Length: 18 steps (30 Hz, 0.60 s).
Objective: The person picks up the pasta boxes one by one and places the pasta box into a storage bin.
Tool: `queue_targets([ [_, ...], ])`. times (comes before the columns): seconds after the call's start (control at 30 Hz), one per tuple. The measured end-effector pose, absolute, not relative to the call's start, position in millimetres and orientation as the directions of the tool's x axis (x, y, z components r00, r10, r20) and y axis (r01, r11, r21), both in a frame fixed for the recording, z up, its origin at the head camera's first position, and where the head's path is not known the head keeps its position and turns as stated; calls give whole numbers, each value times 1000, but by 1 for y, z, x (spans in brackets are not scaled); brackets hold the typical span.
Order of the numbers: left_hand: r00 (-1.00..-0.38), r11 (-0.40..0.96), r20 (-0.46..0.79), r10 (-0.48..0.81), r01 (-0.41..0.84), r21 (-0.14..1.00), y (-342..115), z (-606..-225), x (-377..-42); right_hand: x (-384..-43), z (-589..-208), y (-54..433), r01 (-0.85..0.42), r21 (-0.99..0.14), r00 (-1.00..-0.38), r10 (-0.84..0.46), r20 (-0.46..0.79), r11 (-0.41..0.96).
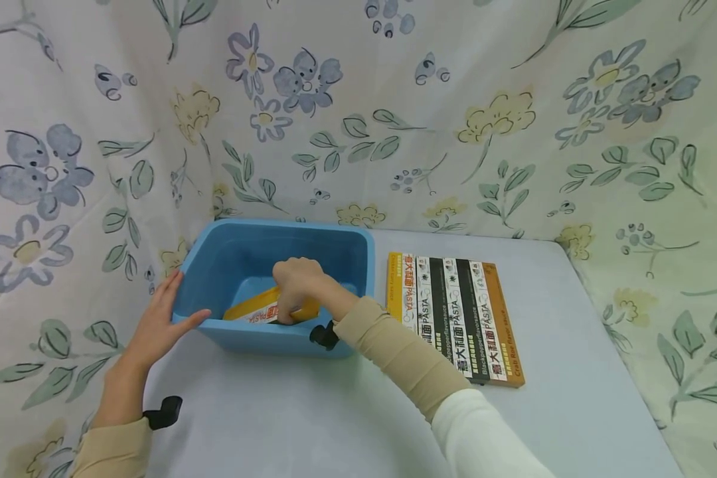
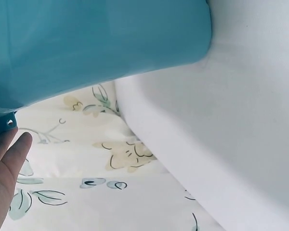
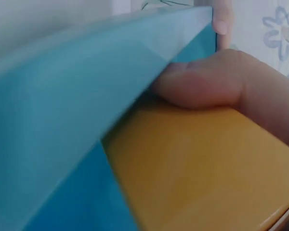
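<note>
Inside the light blue bin (image 1: 275,345), my right hand (image 1: 299,282) grips a yellow pasta box (image 1: 253,307), which lies slanted near the front wall. The thumb (image 3: 202,86) presses on the box's plain yellow face in the right wrist view, and the far fingers are hidden. My left hand (image 1: 161,325) touches the bin's front left corner, with its fingers along the left side and the thumb spread over the front rim. In the left wrist view, straight fingers (image 2: 17,151) meet the bin's rim.
Several pasta boxes (image 1: 454,318) lie side by side on the white table (image 1: 263,418), right of the bin, in yellow, black and orange-brown. Floral cloth (image 1: 418,133) hangs behind the table and at its sides. The bin stands close to the cloth at the left.
</note>
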<state>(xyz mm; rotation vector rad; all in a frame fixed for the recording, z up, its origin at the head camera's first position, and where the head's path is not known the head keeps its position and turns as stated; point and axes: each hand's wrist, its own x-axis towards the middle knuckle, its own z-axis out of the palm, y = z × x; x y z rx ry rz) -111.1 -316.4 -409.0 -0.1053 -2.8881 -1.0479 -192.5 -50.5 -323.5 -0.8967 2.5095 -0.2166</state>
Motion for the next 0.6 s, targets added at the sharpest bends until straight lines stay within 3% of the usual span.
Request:
queue_targets([
  [0.6,-994,756,104,34,93,648,-314,-409,-107,-198,-331,-41,-558,-266,-574,-597,-561,786],
])
